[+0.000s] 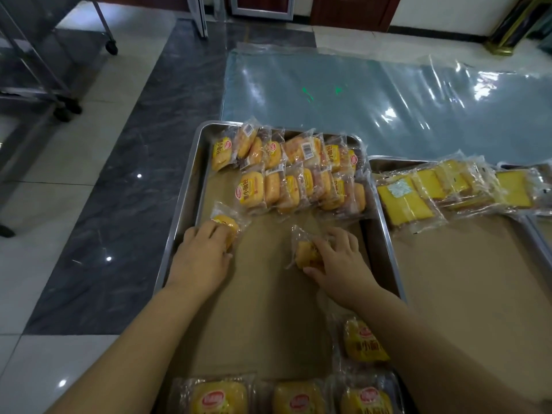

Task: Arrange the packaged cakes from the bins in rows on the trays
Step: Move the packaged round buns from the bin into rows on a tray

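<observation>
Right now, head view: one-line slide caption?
Left hand grips left cake, right hand grips right cake, on the lined tray.

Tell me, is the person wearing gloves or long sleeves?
No. The left hand and right hand are bare, without gloves, and I see no rings, watch or bracelet. The left forearm and right forearm are bare too; no sleeve shows.

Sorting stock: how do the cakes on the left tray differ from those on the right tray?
The left tray's cakes are small rounded buns with red logos; the right tray's cakes are flat yellow rectangular slabs. The left ones form two rows, the right ones one. Both are in clear wrappers.
</observation>
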### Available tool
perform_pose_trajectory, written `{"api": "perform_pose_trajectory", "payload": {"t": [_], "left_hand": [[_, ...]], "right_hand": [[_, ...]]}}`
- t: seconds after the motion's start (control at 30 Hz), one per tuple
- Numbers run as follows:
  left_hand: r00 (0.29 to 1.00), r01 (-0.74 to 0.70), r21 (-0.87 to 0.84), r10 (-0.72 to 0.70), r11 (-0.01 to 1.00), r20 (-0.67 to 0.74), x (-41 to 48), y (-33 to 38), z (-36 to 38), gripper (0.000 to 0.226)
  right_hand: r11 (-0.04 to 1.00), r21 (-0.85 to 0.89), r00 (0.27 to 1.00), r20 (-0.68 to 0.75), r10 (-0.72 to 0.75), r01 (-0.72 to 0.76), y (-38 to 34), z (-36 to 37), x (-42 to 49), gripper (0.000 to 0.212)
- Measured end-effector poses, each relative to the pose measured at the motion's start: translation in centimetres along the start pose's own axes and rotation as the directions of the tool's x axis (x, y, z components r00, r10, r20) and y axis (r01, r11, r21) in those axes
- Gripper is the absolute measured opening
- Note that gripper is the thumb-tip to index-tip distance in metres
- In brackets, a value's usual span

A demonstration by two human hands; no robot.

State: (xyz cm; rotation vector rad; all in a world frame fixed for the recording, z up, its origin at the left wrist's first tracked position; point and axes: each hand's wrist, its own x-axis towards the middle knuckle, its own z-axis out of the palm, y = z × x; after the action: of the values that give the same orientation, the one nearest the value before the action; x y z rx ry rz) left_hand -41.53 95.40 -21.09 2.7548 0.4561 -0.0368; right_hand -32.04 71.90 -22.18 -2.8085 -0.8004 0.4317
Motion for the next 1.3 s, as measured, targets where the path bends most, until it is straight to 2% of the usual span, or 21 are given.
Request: {"api": "perform_pose_trajectory", "payload": {"t": [0.13, 0.2, 0.33, 0.53, 0.67, 0.83, 1.0, 1.2, 1.3], "left_hand": [[0.996, 0.002, -0.086, 0.005, 0.996, 0.090, -1.9, -0.2, 0.3, 0.072], [0.990, -0.002, -0.075, 0.013, 0.997, 0.142, -2.9, -0.5, 0.4, 0.078], [0.977, -0.044, -0.039, 0.051, 0.998, 0.205, -4.4, -0.8, 0.3, 0.074], [0.990, -0.098, -0.098, 0.107, 0.990, 0.090, -6.8, -0.5, 0.5, 0.046], [0.990, -0.117, -0.113, 0.125, 0.987, 0.064, -8.2, -0.4, 1.1, 0.047], [0.987, -0.147, -0.132, 0.154, 0.980, 0.043, -10.1, -0.4, 1.6, 0.051], [0.979, -0.168, -0.115, 0.180, 0.979, 0.098, -11.4, -0.2, 1.7, 0.061], [0.968, -0.172, -0.111, 0.189, 0.979, 0.163, -11.4, -0.3, 1.3, 0.062], [0.973, -0.157, -0.157, 0.180, 0.975, 0.144, -10.7, -0.6, 0.8, 0.059]], "right_hand": [[0.999, 0.039, 1.000, 0.020, -0.011, 0.010, -1.3, 0.5, -0.6, 0.064], [0.999, 0.015, 0.998, 0.027, -0.051, 0.051, -2.2, 0.8, -0.9, 0.063], [0.991, -0.034, 0.991, 0.026, -0.131, 0.132, -4.2, 1.6, -1.5, 0.060], [0.992, -0.010, 0.986, 0.106, -0.127, 0.129, -5.7, 2.4, -4.0, 0.065], [0.997, -0.004, 0.990, 0.119, -0.074, 0.075, -6.2, 2.6, -6.2, 0.063], [1.000, -0.008, 0.995, 0.103, -0.016, 0.017, -6.6, 2.4, -8.6, 0.049], [0.998, -0.063, 0.998, 0.068, 0.017, -0.013, -7.1, 2.4, -10.5, 0.050], [0.998, -0.052, 0.993, 0.113, 0.026, -0.020, -7.1, 1.9, -11.2, 0.056], [0.999, -0.010, 0.993, 0.109, 0.039, -0.039, -6.9, 1.1, -10.5, 0.054]]}}
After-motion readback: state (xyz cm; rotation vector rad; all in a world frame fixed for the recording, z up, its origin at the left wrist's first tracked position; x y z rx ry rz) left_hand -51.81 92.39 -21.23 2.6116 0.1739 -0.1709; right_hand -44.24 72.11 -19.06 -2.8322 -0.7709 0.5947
